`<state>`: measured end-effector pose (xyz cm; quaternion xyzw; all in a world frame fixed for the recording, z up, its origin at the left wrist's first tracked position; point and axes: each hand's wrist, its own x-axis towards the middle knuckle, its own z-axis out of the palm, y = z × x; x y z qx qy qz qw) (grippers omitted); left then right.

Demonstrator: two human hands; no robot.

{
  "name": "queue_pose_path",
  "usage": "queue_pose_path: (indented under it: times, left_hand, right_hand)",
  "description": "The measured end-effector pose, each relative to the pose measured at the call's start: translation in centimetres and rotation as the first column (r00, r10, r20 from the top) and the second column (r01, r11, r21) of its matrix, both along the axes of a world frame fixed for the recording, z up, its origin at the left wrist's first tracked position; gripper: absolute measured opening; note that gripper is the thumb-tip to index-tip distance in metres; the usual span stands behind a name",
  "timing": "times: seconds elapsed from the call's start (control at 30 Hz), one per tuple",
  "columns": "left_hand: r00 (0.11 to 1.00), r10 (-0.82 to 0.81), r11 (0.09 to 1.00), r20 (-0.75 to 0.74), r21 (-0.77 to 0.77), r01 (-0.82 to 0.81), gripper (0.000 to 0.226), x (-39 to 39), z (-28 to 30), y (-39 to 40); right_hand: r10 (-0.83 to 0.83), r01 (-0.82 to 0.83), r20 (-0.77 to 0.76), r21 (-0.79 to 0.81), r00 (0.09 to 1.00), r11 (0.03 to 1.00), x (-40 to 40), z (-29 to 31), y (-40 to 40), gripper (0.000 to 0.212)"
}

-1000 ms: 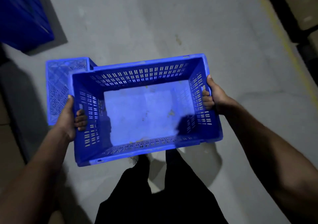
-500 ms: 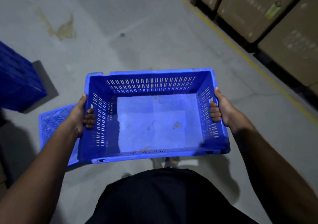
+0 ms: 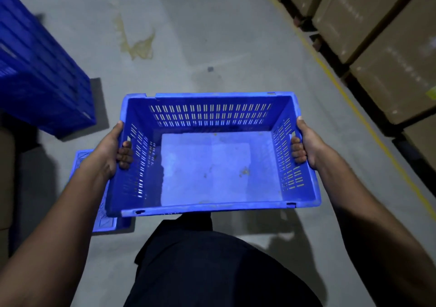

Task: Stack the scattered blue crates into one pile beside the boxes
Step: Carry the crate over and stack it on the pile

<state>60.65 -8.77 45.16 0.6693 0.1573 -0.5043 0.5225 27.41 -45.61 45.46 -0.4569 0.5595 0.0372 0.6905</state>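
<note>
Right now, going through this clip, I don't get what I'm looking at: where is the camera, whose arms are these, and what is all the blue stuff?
The camera sits on a person's head, looking down, so the arms are their own. The left hand and right hand grip the end handles of an empty blue crate, held above a concrete floor. Another crate lies on the floor, partly hidden beneath it. A blue stack of crates stands on the left; cardboard boxes line the right, behind a yellow line.

Warehouse aisle: bare concrete floor (image 3: 212,35), yellow floor line (image 3: 342,89), stacked cardboard boxes (image 3: 389,54), blue crate pile (image 3: 35,70).
</note>
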Motion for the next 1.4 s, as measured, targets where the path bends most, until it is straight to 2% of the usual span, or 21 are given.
queue_pose_path:
  times: [0.2, 0.57, 0.8, 0.93, 1.07, 1.23, 1.4]
  left_hand:
    - [0.995, 0.095, 0.995, 0.029, 0.002, -0.095, 0.063, 12.5, 0.4, -3.7]
    - [0.954, 0.264, 0.965, 0.141, -0.027, -0.263, 0.063, 34.6, 5.7, -9.9]
    - [0.904, 0.391, 0.917, 0.172, 0.005, -0.398, 0.062, 49.3, 6.1, -13.6]
    - [0.851, 0.495, 0.865, 0.175, -0.003, -0.502, 0.062, 57.2, 8.0, -14.5]
    - [0.772, 0.615, 0.787, 0.158, -0.062, -0.614, 0.062, 62.6, 11.4, -13.1]
    - [0.622, 0.766, 0.64, 0.159, -0.106, -0.761, 0.062, 68.0, 14.6, -8.8]
    - [0.477, 0.857, 0.504, 0.194, -0.128, -0.854, 0.061, 73.7, 15.6, -2.8]
  right_hand:
    - [0.108, -0.108, -0.007, -0.026, 0.994, 0.994, 16.4, 0.4, -6.3, 0.067]
    - [0.235, -0.228, 0.052, -0.114, 0.971, 0.967, 45.1, 5.4, -16.3, 0.065]
    - [0.387, -0.375, 0.073, -0.131, 0.919, 0.918, 66.7, 4.6, -22.5, 0.063]
    - [0.507, -0.493, 0.083, -0.144, 0.858, 0.858, 80.5, 6.0, -25.1, 0.063]
    - [0.646, -0.626, 0.114, -0.168, 0.755, 0.761, 94.2, 9.1, -25.3, 0.063]
    - [0.801, -0.771, 0.122, -0.218, 0.586, 0.598, 109.6, 12.5, -20.6, 0.062]
    - [0.896, -0.851, 0.128, -0.28, 0.425, 0.444, 124.1, 14.1, -12.0, 0.062]
